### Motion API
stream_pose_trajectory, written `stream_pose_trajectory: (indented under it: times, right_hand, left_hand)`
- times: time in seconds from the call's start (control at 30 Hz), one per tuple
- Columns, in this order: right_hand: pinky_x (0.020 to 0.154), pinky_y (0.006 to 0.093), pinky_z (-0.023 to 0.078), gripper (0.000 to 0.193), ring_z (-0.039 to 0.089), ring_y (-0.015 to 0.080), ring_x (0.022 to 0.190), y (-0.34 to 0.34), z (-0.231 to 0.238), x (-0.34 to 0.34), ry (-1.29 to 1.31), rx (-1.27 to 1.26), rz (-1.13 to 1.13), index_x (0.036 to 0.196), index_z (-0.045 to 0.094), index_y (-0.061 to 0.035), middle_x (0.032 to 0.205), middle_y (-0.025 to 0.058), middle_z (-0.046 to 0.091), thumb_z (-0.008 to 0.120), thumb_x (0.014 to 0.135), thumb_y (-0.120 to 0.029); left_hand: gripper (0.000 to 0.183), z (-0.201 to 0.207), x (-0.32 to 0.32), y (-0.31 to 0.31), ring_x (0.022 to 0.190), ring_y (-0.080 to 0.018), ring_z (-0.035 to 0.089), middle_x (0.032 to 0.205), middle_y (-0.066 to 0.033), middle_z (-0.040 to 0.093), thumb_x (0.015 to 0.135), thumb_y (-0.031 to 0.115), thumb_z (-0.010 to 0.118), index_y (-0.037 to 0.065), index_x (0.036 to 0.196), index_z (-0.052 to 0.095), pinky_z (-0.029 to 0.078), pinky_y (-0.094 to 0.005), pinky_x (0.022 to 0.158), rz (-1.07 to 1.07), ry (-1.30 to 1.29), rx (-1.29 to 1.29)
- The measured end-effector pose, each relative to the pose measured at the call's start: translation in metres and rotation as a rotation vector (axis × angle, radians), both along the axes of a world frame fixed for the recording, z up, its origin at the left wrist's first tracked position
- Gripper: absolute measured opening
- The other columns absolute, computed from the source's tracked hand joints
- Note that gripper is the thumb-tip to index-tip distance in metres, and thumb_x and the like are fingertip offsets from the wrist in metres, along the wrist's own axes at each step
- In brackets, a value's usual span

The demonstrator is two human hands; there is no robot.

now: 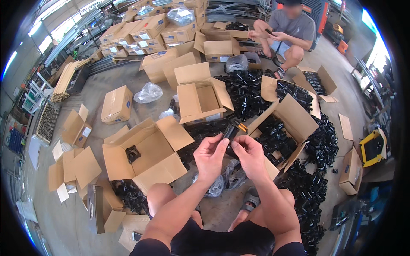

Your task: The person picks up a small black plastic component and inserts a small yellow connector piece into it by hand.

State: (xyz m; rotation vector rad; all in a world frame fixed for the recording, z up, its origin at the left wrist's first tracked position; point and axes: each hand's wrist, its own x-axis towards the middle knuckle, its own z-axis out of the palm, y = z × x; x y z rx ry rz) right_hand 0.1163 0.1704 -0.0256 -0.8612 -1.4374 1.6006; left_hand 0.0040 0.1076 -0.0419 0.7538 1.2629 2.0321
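In front of me, above the gap between the boxes, I hold a small black plastic part. My left hand pinches it between thumb and fingers. My right hand is closed on its lower right side, where the fingers hide some of it. Two orange tips show just beyond the part; whether they belong to it I cannot tell. Left of my hands stands an open cardboard box with a few black pieces inside. To the right, another open box is filled with similar black parts.
Heaps of black parts cover the floor at right and ahead. Clear plastic bags lie about. A closed carton and stacked cartons stand farther off. A crouching person at the far right holds a dark piece.
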Motion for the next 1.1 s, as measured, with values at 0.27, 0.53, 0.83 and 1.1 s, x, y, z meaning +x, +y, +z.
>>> stream_pose_trajectory:
  times: [0.27, 0.53, 0.83, 1.1]
  right_hand:
    - [0.069, 0.0212, 0.047, 0.012, 0.055, 0.0035, 0.078, 0.0, -0.003, 0.002, -0.069, -0.017, -0.007, 0.103, 0.063, 0.0002, 0.086, -0.0025, 0.063, 0.063, 0.1, -0.012]
    - [0.072, 0.0224, 0.049, 0.013, 0.057, 0.005, 0.081, 0.008, -0.003, 0.006, -0.063, -0.038, 0.061, 0.105, 0.061, 0.0006, 0.09, -0.0009, 0.064, 0.064, 0.099, -0.01]
    - [0.066, 0.0201, 0.043, 0.008, 0.052, 0.0023, 0.075, 0.005, 0.0, -0.002, -0.004, -0.027, 0.028, 0.1, 0.061, -0.0012, 0.083, -0.005, 0.058, 0.063, 0.099, -0.008]
    - [0.062, 0.0225, 0.042, 0.012, 0.05, 0.0033, 0.072, 0.007, 0.001, 0.003, -0.122, 0.001, -0.015, 0.099, 0.063, -0.0003, 0.079, -0.0049, 0.058, 0.062, 0.1, -0.012]
  left_hand:
    - [0.018, -0.005, -0.002, 0.002, 0.087, -0.0057, 0.064, 0.101, -0.0043, 0.071, 0.093, 0.0, 0.071, -0.003, 0.11, 0.068, 0.051, -0.0208, 0.079, 0.004, -0.011, -0.029]
    - [0.018, 0.002, 0.001, 0.002, 0.089, -0.0071, 0.065, 0.102, -0.0066, 0.072, 0.093, 0.001, 0.07, -0.004, 0.111, 0.068, 0.052, -0.022, 0.082, 0.02, 0.005, -0.041]
    - [0.018, 0.001, -0.004, 0.005, 0.085, -0.005, 0.062, 0.099, -0.0034, 0.071, 0.094, 0.002, 0.07, -0.003, 0.112, 0.068, 0.05, -0.0209, 0.077, 0.037, -0.001, -0.025]
    - [0.018, -0.001, 0.001, 0.008, 0.087, -0.0058, 0.063, 0.1, -0.0042, 0.072, 0.093, 0.002, 0.071, -0.003, 0.111, 0.069, 0.051, -0.0207, 0.079, 0.016, -0.032, -0.043]
